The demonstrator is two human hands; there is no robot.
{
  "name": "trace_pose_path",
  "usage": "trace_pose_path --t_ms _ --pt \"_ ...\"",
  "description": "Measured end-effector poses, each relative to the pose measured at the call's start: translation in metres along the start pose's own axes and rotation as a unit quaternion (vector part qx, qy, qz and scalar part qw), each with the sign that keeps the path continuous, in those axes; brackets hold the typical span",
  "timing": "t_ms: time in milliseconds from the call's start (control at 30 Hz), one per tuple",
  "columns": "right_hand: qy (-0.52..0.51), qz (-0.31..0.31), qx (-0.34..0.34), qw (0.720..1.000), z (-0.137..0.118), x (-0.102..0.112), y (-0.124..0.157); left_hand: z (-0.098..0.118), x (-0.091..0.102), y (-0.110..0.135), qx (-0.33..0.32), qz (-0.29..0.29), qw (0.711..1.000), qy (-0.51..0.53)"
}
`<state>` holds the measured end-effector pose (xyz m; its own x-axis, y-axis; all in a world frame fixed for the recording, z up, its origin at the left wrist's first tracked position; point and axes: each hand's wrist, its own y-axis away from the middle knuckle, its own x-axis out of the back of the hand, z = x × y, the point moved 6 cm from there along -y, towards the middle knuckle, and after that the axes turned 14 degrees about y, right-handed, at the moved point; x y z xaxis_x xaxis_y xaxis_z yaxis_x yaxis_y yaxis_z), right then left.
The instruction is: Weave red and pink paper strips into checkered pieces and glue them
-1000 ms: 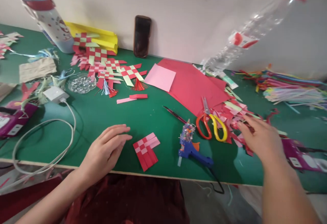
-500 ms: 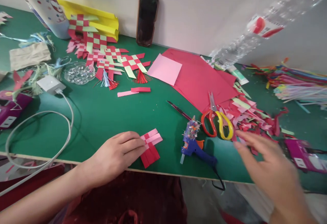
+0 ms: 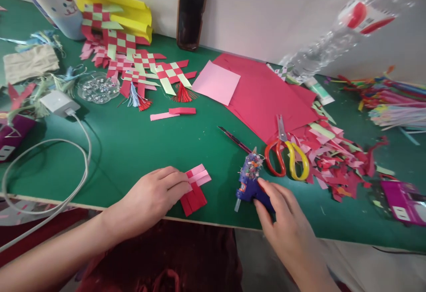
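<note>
My left hand (image 3: 151,196) rests flat on the green table (image 3: 140,145), its fingertips pressing the left side of a small red-and-pink woven paper piece (image 3: 196,189) near the front edge. My right hand (image 3: 282,219) reaches the handle of a blue glue gun (image 3: 249,182) that lies on the table; its fingers curl over the rear of the gun. The gun's nozzle points toward the table's front edge.
Red-and-yellow scissors (image 3: 288,156) lie beside a heap of paper scraps (image 3: 336,161). Red paper sheets (image 3: 266,96), a pink square (image 3: 216,82), several woven pieces (image 3: 133,63), a phone (image 3: 192,10), a charger (image 3: 60,103) with cable, a clear bottle (image 3: 333,39) and coloured strips (image 3: 396,103) fill the table.
My left hand slid right onto the woven piece. My right hand left the scrap heap and came back left to the glue gun.
</note>
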<state>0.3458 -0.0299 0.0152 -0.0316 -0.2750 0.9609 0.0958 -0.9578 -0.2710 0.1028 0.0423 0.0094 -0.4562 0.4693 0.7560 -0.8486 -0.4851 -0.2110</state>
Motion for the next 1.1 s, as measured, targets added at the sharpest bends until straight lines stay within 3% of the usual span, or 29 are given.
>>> trace_pose_path --t_ms 200,333,400,533,700,900,1100 --pt "0.029 0.061 -0.023 0.997 0.002 0.007 -0.003 -0.011 0.002 -0.008 0.123 -0.037 0.992 -0.001" --pt "0.05 0.146 -0.123 0.98 0.015 0.03 0.004 -0.014 0.005 -0.015 0.144 -0.036 0.989 0.026" --pt "0.002 0.153 -0.186 0.97 0.02 0.038 0.009 -0.015 0.005 -0.019 0.147 -0.029 0.988 0.026" --pt "-0.25 0.031 -0.244 0.936 0.013 0.027 0.015 -0.017 0.0 -0.022 0.145 -0.015 0.989 0.0" --pt "-0.459 -0.128 -0.232 0.848 -0.01 -0.002 0.023 -0.015 -0.004 -0.023 0.134 -0.011 0.991 -0.017" --pt "-0.522 -0.178 -0.245 0.797 -0.013 -0.022 0.029 -0.014 -0.007 -0.024 0.128 -0.007 0.991 -0.028" --pt "-0.524 -0.198 -0.245 0.791 -0.01 -0.025 0.031 -0.014 -0.008 -0.026 0.13 -0.007 0.991 -0.021"
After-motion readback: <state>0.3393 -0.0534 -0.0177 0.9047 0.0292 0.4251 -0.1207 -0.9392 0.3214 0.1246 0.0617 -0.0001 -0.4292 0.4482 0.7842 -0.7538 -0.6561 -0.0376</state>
